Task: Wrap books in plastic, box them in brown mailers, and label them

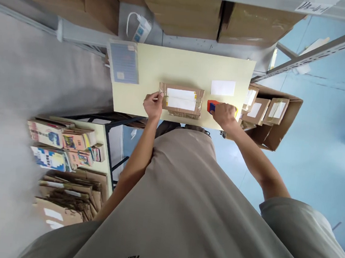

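Note:
A flat cardboard parcel [179, 104] lies on the pale tabletop [179, 66] in front of me, with white labels on its upper face and shiny clear tape along its edges. My left hand [153, 104] is at the parcel's left end, fingers closed in a pinch at its edge; what is between the fingertips is too small to make out. To the right of the parcel, my right hand [224, 114] is wrapped round an orange and blue tape dispenser [212, 106], partly hidden by the fingers. Behind the dispenser lies a white paper slip [223, 87].
A bluish, flat plastic-looking case [124, 63] is at the table's left end. Right of the table stands an open carton [289, 120] of labelled parcels. Books [50, 159] and folded cardboard [70, 194] sit on a left-hand table. Large boxes [178, 14] and a power strip [142, 29] are behind.

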